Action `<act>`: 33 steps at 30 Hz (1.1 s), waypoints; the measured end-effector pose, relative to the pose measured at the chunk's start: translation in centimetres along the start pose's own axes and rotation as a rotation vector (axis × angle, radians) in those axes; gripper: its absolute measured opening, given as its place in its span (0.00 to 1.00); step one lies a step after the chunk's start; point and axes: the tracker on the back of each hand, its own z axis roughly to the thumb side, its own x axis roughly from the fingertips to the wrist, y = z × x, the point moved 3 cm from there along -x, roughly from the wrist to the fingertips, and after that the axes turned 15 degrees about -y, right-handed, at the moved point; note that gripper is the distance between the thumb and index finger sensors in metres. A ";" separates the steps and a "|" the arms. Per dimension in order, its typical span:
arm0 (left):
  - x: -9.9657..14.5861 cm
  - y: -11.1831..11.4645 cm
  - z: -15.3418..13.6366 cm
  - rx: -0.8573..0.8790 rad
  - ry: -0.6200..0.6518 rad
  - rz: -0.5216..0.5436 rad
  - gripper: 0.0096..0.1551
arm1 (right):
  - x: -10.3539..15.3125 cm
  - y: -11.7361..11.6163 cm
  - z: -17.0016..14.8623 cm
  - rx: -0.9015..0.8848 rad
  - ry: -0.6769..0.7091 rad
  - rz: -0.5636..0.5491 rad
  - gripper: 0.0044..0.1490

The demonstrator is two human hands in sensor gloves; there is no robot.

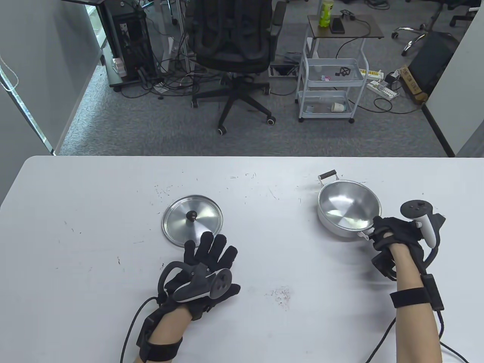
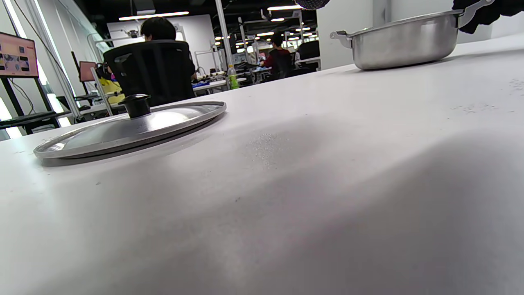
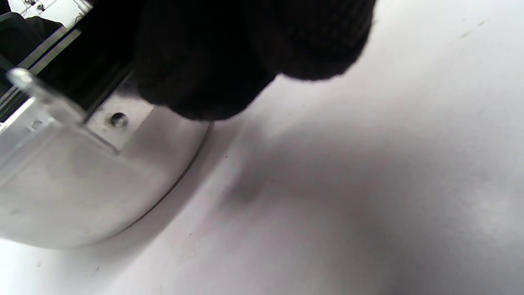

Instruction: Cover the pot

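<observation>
A shallow steel pot (image 1: 348,204) stands uncovered on the right of the white table (image 1: 94,196), with a handle at its far left and one at its near right. My right hand (image 1: 386,235) grips the near right handle; in the right wrist view my fingers (image 3: 229,57) wrap over it beside the pot wall (image 3: 82,184). The round steel lid (image 1: 193,220) with a black knob lies flat at centre left. My left hand (image 1: 211,255) lies flat with fingers spread just in front of the lid, holding nothing. In the left wrist view the lid (image 2: 131,127) and pot (image 2: 405,39) both show.
Beyond the table's far edge are a black office chair (image 1: 232,41) and a white wheeled cart (image 1: 329,75) on grey carpet. Cables run from both of my wrists off the near edge.
</observation>
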 end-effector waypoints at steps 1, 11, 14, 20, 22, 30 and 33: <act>0.0 0.0 0.0 0.000 -0.001 0.001 0.61 | 0.0 0.0 0.0 -0.007 0.000 0.012 0.16; 0.3 -1.1 -1.0 0.011 -0.024 0.041 0.61 | 4.8 0.4 3.3 0.057 0.246 0.049 0.16; 0.4 -1.5 -1.4 0.024 -0.034 0.053 0.63 | 7.4 -0.6 5.1 0.159 0.343 0.061 0.17; 0.4 -1.6 -2.4 0.043 -0.065 0.046 0.64 | 11.6 -4.9 7.8 0.354 0.472 0.155 0.18; 0.3 -1.5 -2.7 0.039 -0.078 0.038 0.65 | 12.5 -6.4 8.2 0.401 0.504 0.184 0.18; 0.1 -1.2 -4.3 0.031 -0.109 -0.006 0.66 | 14.1 -11.0 8.2 0.505 0.585 0.228 0.18; 0.1 -1.2 -4.2 0.013 -0.087 -0.014 0.68 | 14.1 -11.9 8.4 0.523 0.598 0.229 0.18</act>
